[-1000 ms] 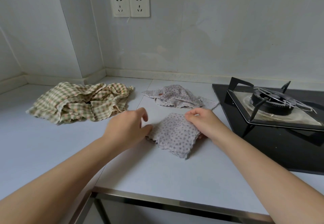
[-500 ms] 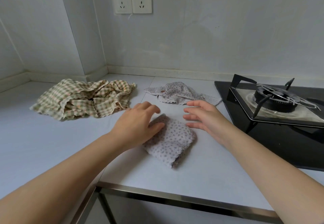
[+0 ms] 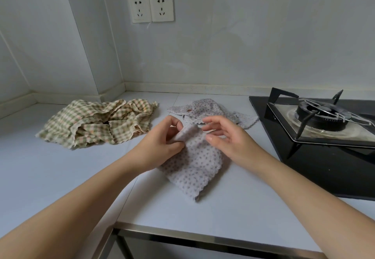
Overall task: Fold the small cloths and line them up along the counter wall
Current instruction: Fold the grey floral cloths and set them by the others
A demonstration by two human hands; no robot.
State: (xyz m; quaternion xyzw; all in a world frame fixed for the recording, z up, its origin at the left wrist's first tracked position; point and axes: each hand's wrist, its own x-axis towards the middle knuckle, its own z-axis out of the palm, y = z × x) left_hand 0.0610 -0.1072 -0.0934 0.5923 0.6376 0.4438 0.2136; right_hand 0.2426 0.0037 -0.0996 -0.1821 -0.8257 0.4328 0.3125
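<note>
A folded white cloth with small purple dots (image 3: 194,167) lies mid-counter. My left hand (image 3: 162,141) pinches its far edge and lifts it slightly. My right hand (image 3: 225,135) hovers just right of that edge, fingers spread, holding nothing. Behind the hands lies a second dotted cloth (image 3: 211,110), crumpled and unfolded. A heap of green-and-cream checked cloths (image 3: 97,122) sits to the left, near the corner. The counter wall (image 3: 203,55) runs along the back.
A black gas hob (image 3: 324,137) with a burner and pan support takes up the counter's right side. Two wall sockets (image 3: 151,8) sit above. The counter's metal front edge (image 3: 203,238) is close below my forearms.
My left hand went from pressing flat on the dotted cloth to pinching and lifting its far edge. My right hand let go of the cloth and opened beside it.
</note>
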